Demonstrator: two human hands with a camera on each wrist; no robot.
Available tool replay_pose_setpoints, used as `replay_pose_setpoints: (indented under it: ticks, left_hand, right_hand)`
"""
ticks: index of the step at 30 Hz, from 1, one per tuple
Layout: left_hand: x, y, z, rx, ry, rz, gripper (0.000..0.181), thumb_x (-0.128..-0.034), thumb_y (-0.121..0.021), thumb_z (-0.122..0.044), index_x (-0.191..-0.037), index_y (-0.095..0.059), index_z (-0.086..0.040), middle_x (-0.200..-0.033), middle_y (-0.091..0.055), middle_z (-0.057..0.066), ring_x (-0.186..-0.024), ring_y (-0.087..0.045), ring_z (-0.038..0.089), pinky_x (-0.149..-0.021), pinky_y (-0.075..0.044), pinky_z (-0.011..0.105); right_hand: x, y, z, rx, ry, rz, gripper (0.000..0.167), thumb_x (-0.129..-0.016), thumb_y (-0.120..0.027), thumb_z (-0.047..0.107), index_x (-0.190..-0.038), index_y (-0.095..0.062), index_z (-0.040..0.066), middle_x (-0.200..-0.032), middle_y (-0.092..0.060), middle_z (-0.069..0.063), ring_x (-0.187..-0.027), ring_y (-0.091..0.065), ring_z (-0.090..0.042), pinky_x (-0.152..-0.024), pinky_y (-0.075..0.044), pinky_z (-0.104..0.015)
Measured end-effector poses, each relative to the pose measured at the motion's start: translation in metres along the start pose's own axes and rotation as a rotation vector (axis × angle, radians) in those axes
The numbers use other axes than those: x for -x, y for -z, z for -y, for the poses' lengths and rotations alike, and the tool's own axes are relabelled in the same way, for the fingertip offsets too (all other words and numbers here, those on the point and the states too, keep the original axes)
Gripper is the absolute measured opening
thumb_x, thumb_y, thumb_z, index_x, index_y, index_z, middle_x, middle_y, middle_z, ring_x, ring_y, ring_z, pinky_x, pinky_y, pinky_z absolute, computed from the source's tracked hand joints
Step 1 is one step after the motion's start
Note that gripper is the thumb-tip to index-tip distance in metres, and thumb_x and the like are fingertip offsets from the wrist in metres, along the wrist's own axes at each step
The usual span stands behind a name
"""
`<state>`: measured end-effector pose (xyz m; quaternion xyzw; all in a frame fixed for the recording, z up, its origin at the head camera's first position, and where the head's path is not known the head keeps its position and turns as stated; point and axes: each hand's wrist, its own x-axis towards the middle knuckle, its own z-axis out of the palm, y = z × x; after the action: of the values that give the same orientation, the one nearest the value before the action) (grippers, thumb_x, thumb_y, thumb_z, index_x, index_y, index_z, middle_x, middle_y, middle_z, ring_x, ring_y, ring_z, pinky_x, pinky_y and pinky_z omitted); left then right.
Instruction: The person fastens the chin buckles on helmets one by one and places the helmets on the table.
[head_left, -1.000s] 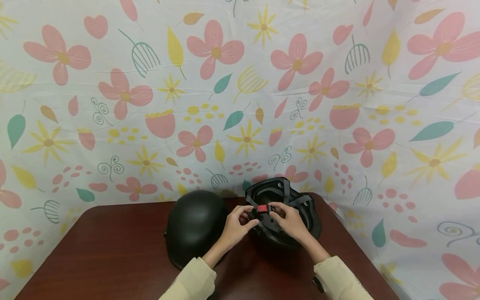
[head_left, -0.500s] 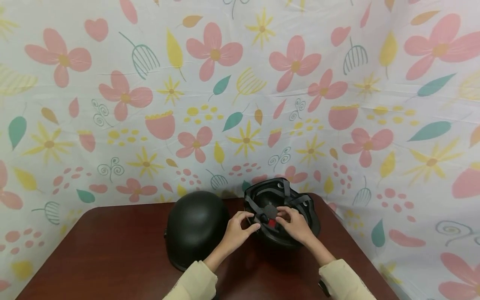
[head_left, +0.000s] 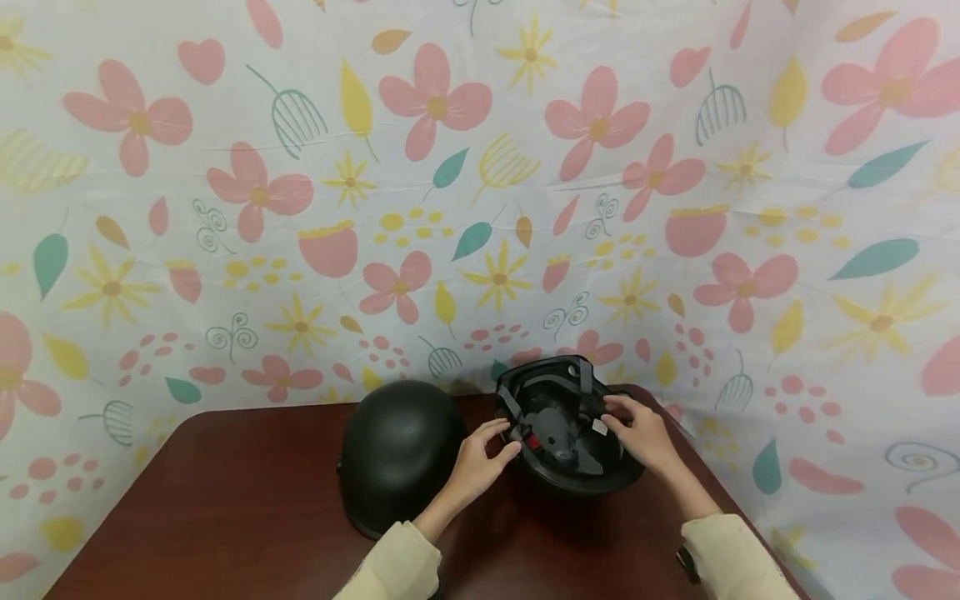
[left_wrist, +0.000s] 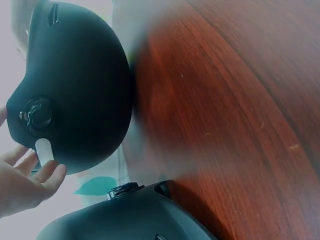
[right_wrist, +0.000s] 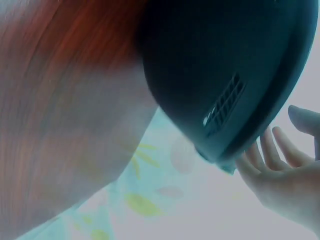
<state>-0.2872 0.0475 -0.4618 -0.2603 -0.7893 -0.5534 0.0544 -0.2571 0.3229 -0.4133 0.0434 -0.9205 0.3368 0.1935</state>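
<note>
A black helmet (head_left: 570,483) lies upside down at the table's back right, its padded inside, grey straps and red buckle (head_left: 533,442) showing. My left hand (head_left: 477,461) holds its left rim with bent fingers; in the left wrist view the same hand (left_wrist: 25,185) sits at the shell's edge below a round knob (left_wrist: 39,116). At the right rim is my right hand (head_left: 642,433), fingers loosely bent near a strap and a white tag (head_left: 600,427). The right wrist view shows that hand (right_wrist: 280,172) with its thumb apart, fingertips partly hidden behind the rim.
A second black helmet (head_left: 401,454) stands dome up just left of my left hand. Both helmets rest on a dark red-brown wooden table (head_left: 225,500). A white cloth with flowers and leaves (head_left: 480,192) hangs behind and to the right.
Both hands were at the red buckle; it has dropped against the helmet's inner left side. My right hand has moved right to the other rim, while the left has stayed nearly in place.
</note>
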Motion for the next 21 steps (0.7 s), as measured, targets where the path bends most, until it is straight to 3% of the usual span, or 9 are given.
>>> replay_pose_setpoints:
  ticks: [2, 6, 9, 14, 21]
  left_hand:
    - [-0.001, -0.001, 0.000, -0.005, 0.003, 0.006, 0.049, -0.0958, -0.062, -0.030, -0.135, -0.056, 0.000, -0.145, -0.050, 0.017, -0.137, -0.045, 0.036, -0.106, -0.041, 0.055]
    - [-0.002, -0.003, 0.001, 0.014, 0.012, 0.006, 0.056, -0.0934, -0.065, -0.032, -0.137, -0.052, 0.000, -0.150, -0.045, 0.017, -0.141, -0.040, 0.038, -0.109, -0.036, 0.058]
    - [-0.002, -0.005, 0.002, 0.021, 0.027, 0.001, 0.062, -0.0918, -0.067, -0.032, -0.141, -0.048, 0.000, -0.153, -0.041, 0.017, -0.142, -0.037, 0.038, -0.111, -0.034, 0.059]
    - [-0.002, -0.008, 0.004, 0.022, 0.075, -0.004, 0.069, -0.0920, -0.067, -0.033, -0.148, -0.037, -0.006, -0.154, -0.038, 0.019, -0.142, -0.035, 0.040, -0.110, -0.033, 0.061]
    - [-0.003, -0.009, 0.005, 0.030, 0.048, -0.004, 0.065, -0.0932, -0.065, -0.035, -0.147, -0.040, -0.007, -0.156, -0.036, 0.015, -0.144, -0.033, 0.038, -0.111, -0.031, 0.061]
  right_hand:
    - [-0.002, 0.004, -0.006, 0.015, -0.005, -0.032, 0.037, -0.095, -0.063, 0.010, -0.128, -0.058, -0.006, -0.115, -0.064, -0.028, -0.099, -0.063, -0.041, -0.082, -0.051, -0.050]
    - [-0.007, 0.008, -0.021, 0.038, -0.058, -0.069, 0.042, -0.094, -0.063, 0.013, -0.131, -0.056, -0.007, -0.128, -0.054, -0.035, -0.114, -0.053, -0.049, -0.094, -0.044, -0.058]
    - [-0.008, 0.008, -0.033, 0.018, -0.099, -0.046, 0.049, -0.095, -0.064, 0.016, -0.137, -0.051, -0.005, -0.136, -0.048, -0.036, -0.123, -0.048, -0.052, -0.099, -0.042, -0.061]
    - [-0.007, 0.007, -0.046, -0.046, -0.122, 0.012, 0.055, -0.095, -0.064, 0.019, -0.143, -0.045, -0.001, -0.133, -0.053, -0.035, -0.118, -0.055, -0.050, -0.095, -0.046, -0.058]
    - [-0.009, 0.012, -0.052, -0.084, -0.146, 0.071, 0.058, -0.095, -0.065, 0.026, -0.144, -0.045, 0.002, -0.130, -0.057, -0.034, -0.115, -0.058, -0.046, -0.087, -0.052, -0.049]
